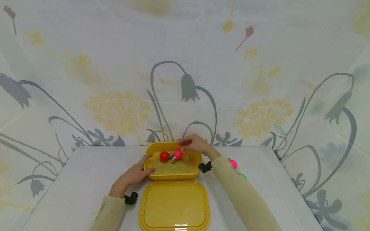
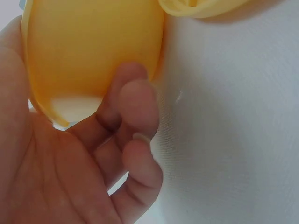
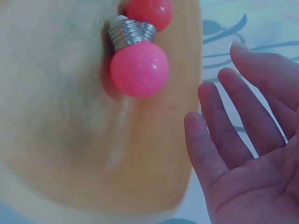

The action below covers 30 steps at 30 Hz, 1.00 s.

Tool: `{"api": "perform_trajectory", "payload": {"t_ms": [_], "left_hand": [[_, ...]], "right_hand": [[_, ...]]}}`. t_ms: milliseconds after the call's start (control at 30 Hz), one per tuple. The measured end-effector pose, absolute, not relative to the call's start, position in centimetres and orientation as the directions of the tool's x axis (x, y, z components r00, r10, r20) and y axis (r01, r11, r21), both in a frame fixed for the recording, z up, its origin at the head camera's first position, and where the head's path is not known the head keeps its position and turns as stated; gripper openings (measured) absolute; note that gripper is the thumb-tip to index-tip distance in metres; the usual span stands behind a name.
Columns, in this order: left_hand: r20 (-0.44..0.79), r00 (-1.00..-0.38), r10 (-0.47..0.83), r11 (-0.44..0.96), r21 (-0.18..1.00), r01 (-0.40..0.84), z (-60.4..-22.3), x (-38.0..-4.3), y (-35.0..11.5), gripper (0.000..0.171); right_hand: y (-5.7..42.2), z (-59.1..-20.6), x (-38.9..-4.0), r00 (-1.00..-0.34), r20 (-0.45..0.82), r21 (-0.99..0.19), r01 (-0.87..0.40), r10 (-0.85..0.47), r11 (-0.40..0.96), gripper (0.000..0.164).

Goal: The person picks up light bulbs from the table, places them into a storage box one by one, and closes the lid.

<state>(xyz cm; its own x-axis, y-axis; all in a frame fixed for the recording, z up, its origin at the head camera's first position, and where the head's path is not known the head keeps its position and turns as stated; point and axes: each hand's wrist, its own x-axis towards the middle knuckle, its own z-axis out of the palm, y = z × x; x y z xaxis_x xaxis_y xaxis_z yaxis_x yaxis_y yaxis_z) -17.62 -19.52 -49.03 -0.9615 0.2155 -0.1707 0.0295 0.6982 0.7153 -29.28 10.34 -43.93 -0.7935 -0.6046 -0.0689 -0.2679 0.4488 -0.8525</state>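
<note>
A yellow plastic box [image 1: 176, 176] stands on the table with a red light bulb [image 1: 164, 157] and a pink light bulb [image 1: 178, 154] lying inside, their metal screw bases close together. At the box's left end my left hand [image 1: 130, 175] holds the wall [image 2: 93, 42], thumb at the rim and fingers bent along the outside. My right hand [image 1: 197, 144] hovers at the far right side of the box, just beyond the pink bulb [image 3: 139, 70]. Its fingers are spread and loosely extended, and nothing is in the palm [image 3: 252, 186].
In front of the box lies a flat yellow lid [image 1: 174, 205]. Another pink bulb [image 1: 233, 164] and a green item [image 1: 243, 175], mostly hidden by the right sleeve, are on the table to the right. A flower-patterned cloth [image 1: 185, 41] hangs behind the table.
</note>
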Motion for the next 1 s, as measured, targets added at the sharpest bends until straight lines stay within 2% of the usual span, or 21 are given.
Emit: {"api": "perform_trajectory", "payload": {"t_ms": [400,767,1000], "left_hand": [[-0.169,-0.963,0.212,0.711,0.702,0.033,-48.7,-17.6,-19.6,0.068],[-0.192,-0.950,0.248,0.654,0.757,0.018,-49.0,-17.9,-20.3,0.067],[-0.203,-0.948,0.245,0.623,0.782,-0.007,-49.0,-17.6,-20.7,0.068]], "right_hand": [[12.3,-43.2,-28.5,-0.798,-0.010,-0.863,-0.298,-0.603,0.408,0.033],[14.7,-43.0,-27.8,-0.823,0.019,-0.878,-0.285,-0.567,0.384,0.033],[15.8,-43.0,-27.0,-0.847,0.006,-0.861,-0.275,-0.532,0.428,0.031]]}}
